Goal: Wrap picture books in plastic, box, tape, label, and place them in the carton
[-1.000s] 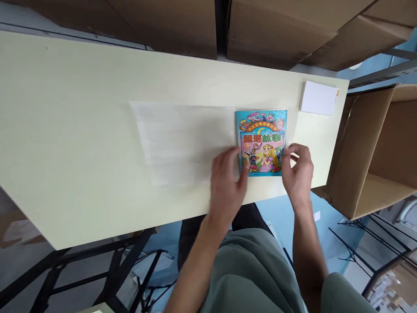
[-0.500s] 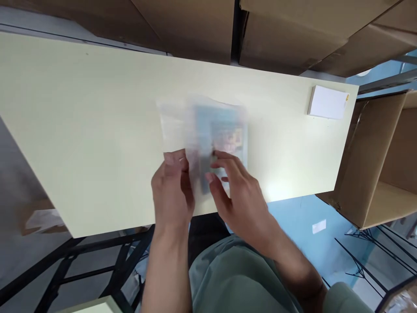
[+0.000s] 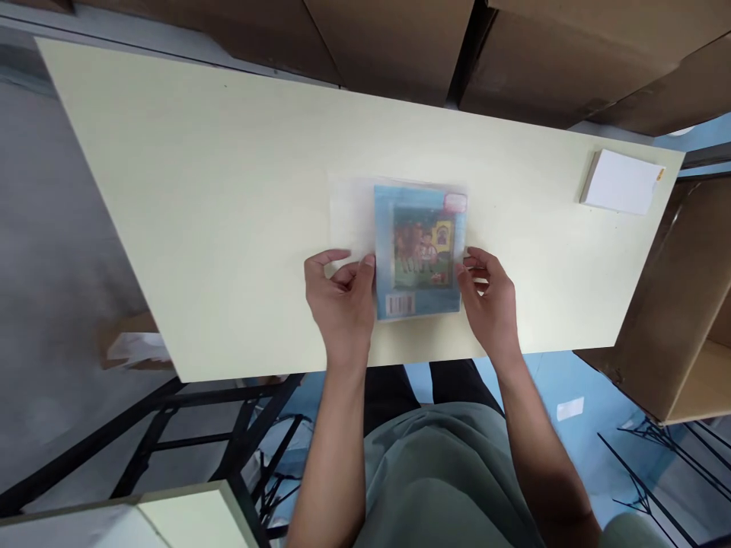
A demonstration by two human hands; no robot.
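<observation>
A flat blue picture book [image 3: 421,301], slightly blurred, is inside a clear plastic bag [image 3: 351,209] whose loose part spreads out to the left. On its face are a framed cartoon scene, a barcode at the lower left and a pale label at the upper right. My left hand [image 3: 346,297] is closed at the left edge, thumb against the bag beside the book. At the right edge, my right hand [image 3: 491,297] pinches the bagged book between thumb and fingers. Both hands are above the near part of the pale table [image 3: 240,228].
A stack of white cards or a white box [image 3: 622,181] lies at the table's far right corner. Cardboard boxes [image 3: 394,46] line the back edge. An open carton [image 3: 668,289] stands off the right end. Black metal frames [image 3: 199,396] are below the front left edge.
My right hand has moved from over the book's face to its right edge. The bagged book now faces me squarely, its picture clearer. The camera view has shifted left.
</observation>
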